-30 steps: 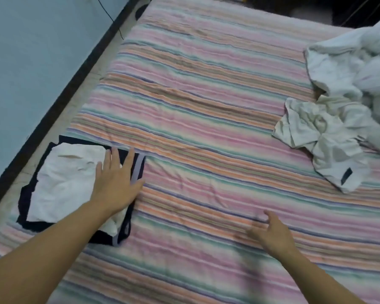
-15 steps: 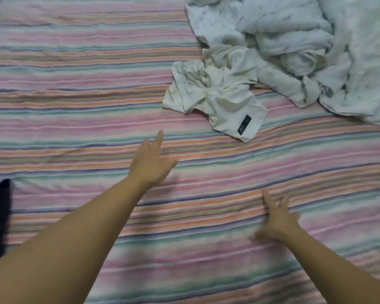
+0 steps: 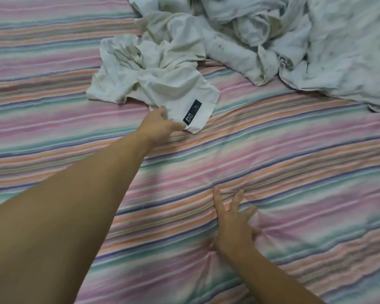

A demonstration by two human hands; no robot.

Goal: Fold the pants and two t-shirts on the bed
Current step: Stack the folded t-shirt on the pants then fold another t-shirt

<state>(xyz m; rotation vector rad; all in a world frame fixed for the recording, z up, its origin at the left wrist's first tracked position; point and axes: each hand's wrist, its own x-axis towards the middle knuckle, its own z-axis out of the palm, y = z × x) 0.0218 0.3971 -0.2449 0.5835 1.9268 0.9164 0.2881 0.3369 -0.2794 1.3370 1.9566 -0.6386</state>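
Note:
A crumpled white t-shirt (image 3: 154, 73) with a small dark label lies on the striped bed sheet (image 3: 294, 172), at upper centre. My left hand (image 3: 159, 125) reaches to its near hem, thumb and fingers closing around the edge of the cloth beside the label. My right hand (image 3: 233, 224) presses flat on the sheet nearer to me, fingers spread, holding nothing. The folded dark pants and the folded white shirt on them are out of view.
A bunched white blanket (image 3: 305, 40) fills the upper right of the bed, touching the t-shirt's far side. Bare striped sheet lies to the left and in front of me.
The view swung right, away from the folded stack. My left hand left that stack, crossed the bed and reached the white t-shirt's hem. My right hand stayed planted on the sheet.

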